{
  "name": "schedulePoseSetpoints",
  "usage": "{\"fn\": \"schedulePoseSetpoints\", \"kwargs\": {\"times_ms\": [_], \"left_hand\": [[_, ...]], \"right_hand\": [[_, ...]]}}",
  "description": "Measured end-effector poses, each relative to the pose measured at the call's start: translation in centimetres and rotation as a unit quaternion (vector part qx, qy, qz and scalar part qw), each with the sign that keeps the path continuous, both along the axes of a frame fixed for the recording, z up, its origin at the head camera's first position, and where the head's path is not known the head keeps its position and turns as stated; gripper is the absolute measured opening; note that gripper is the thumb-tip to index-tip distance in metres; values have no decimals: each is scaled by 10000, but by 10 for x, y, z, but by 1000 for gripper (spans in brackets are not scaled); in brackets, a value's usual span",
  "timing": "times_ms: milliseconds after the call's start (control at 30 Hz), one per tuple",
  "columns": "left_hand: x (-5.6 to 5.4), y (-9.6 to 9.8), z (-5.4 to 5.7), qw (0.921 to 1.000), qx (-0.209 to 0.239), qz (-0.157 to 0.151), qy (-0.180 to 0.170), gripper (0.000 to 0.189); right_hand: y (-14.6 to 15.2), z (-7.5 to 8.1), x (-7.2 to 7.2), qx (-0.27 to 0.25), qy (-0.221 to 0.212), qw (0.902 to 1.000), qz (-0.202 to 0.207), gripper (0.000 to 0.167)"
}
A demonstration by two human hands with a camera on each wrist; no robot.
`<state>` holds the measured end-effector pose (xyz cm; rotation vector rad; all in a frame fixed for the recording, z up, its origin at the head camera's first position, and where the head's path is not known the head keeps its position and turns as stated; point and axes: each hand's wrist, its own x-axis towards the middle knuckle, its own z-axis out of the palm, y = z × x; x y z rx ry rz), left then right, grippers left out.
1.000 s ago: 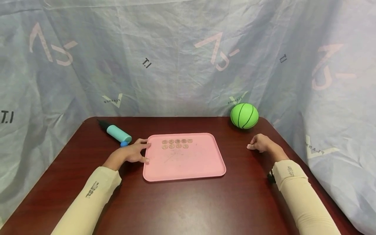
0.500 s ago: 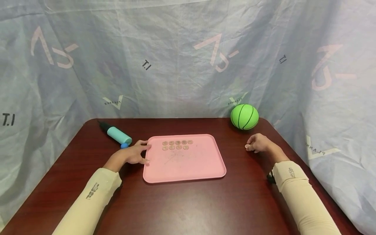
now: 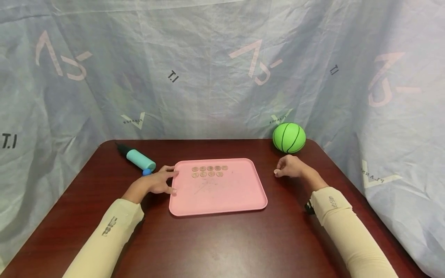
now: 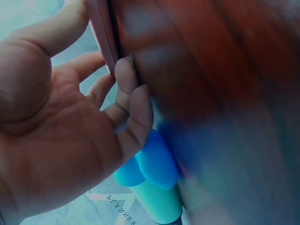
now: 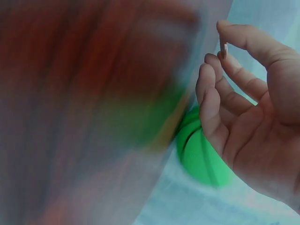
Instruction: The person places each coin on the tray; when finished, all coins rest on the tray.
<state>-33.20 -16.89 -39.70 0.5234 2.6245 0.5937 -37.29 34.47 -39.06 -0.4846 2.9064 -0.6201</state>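
A pink tray [image 3: 222, 197] lies on the table. Several coins [image 3: 210, 168] sit in two rows toward its back left; the nearer row is shorter. My left hand [image 3: 160, 180] grips the tray's left rim, its thumb and fingers spread over the edge. In the left wrist view, the outer fingers [image 4: 138, 110] curl just outside that rim [image 4: 104, 40]. Right of the tray, my right hand [image 3: 291, 166] pinches one coin [image 5: 225, 50] between thumb and index finger, seen edge-on in the right wrist view. The other fingers of this hand are bent, touching nothing visible.
A teal hand pump [image 3: 140, 159] with a black end lies at the back left. Close to my left hand is a blue object [image 3: 147, 172], partly hidden. A green ball [image 3: 289, 138] stands at the back right. Behind the dark red table [image 3: 215, 247] hangs a grey sheet [image 3: 208, 77].
My right hand has lifted the coin from the table at the right and moved left toward the tray. The left hand and the tray have stayed where they were.
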Motion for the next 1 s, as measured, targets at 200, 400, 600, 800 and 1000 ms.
{"fn": "schedulePoseSetpoints", "kwargs": {"times_ms": [200, 400, 600, 800, 1000], "left_hand": [[-2, 0, -3, 10000, -20, -21, -8, 85], [-2, -1, -3, 9999, 37, -94, 54, 85], [-2, -1, -2, 10000, -15, -66, 44, 85], [1, 0, 0, 10000, 37, -55, 46, 83], [5, 1, 0, 9998, -86, -49, 154, 81]], "right_hand": [[-47, 2, -7, -43, 270, 9991, 327, 17], [-94, 6, -7, 216, 593, 9975, 317, 19], [-130, 7, -6, 390, 694, 9945, 681, 17], [-157, 5, -8, 637, 225, 9940, 855, 15], [-171, 0, -14, 666, 18, 9936, 910, 12]]}}
